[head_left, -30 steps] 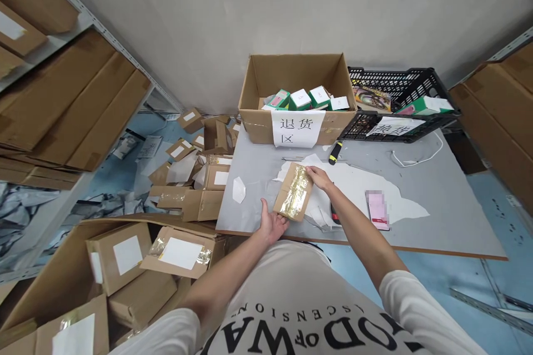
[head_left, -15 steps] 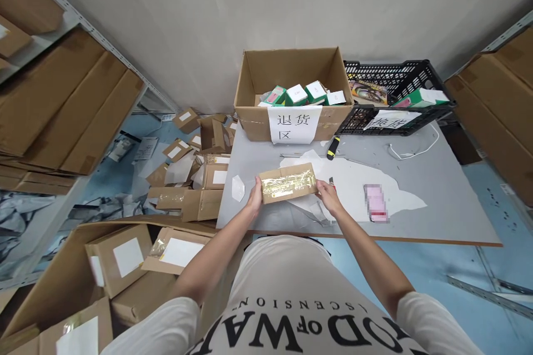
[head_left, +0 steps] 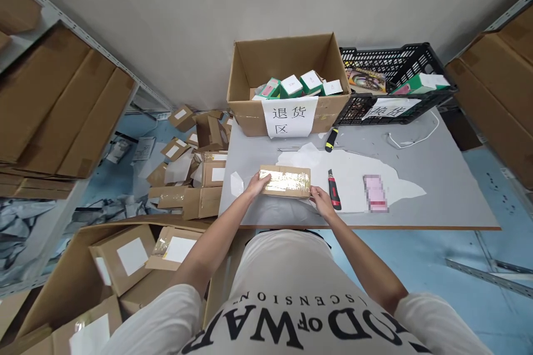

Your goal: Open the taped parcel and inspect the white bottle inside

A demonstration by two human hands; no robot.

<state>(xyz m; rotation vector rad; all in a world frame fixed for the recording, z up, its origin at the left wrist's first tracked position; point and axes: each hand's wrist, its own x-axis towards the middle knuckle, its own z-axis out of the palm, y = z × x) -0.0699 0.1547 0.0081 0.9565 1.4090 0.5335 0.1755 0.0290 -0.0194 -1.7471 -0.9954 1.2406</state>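
Note:
A small brown cardboard parcel (head_left: 285, 181), wrapped in shiny clear tape, lies flat and crosswise near the front edge of the grey table (head_left: 437, 177). My left hand (head_left: 257, 184) grips its left end and my right hand (head_left: 320, 199) grips its right front corner. A red and black utility knife (head_left: 334, 197) rests just right of my right hand, on white paper scraps (head_left: 358, 177).
An open carton (head_left: 287, 75) with green and white boxes and a paper label stands at the back of the table, a black crate (head_left: 391, 83) beside it. A yellow-black tool (head_left: 331, 139), a pink item (head_left: 375, 200) and a white cable (head_left: 412, 138) lie on the table. Cardboard parcels (head_left: 200, 177) litter the floor left.
The parcel turned from a slanted, upright hold to level and crosswise, then came down flat on the table nearer to me. Both hands moved to its ends. The utility knife is now uncovered.

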